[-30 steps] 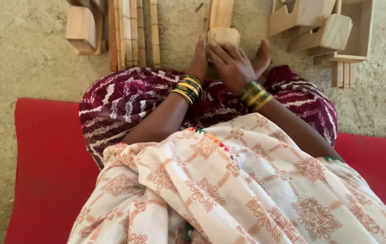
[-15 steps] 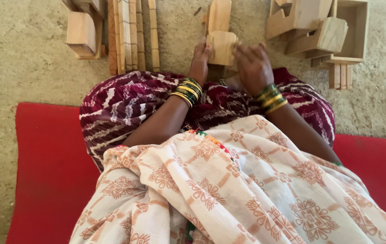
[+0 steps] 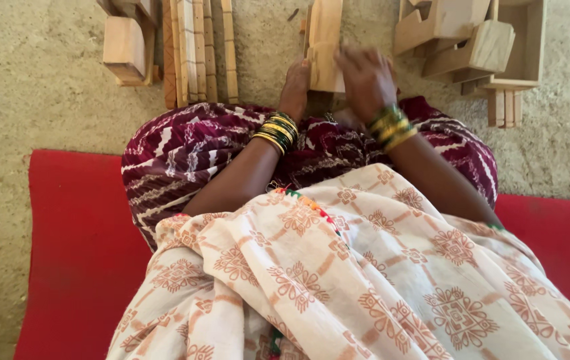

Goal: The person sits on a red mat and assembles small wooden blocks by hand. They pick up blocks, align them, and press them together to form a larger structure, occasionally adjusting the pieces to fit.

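The person sits on a red mat [image 3: 78,253] laid over a rough concrete floor [image 3: 38,93], and both hands work at a pale wooden block [image 3: 325,50] lying on the floor at the upper middle of the frame, just past the knees. The left hand [image 3: 296,87] is pressed flat against the block's left edge, its fingers held together along the wood. The right hand [image 3: 367,81] lies over the block's right edge; it is blurred, and I cannot tell whether its fingers clamp the block or only rest on it. Half a second ago the right hand sat lower and a little farther right, with the rounded end of the block showing bare between the two hands; now it has slid up and inward, covering the lower right part of the block. The left hand has hardly shifted. Yellow and green bangles [image 3: 278,131] ring each wrist. At the upper left of the frame a row of thin wooden slats [image 3: 195,50] lies side by side, with a chunky wooden piece [image 3: 125,41] just left of them. At the upper right a heap of notched wooden parts [image 3: 471,43] rests in and against a shallow wooden frame. Maroon patterned cloth [image 3: 185,150] covers the knees, and a cream printed drape [image 3: 365,280] fills the lower frame.
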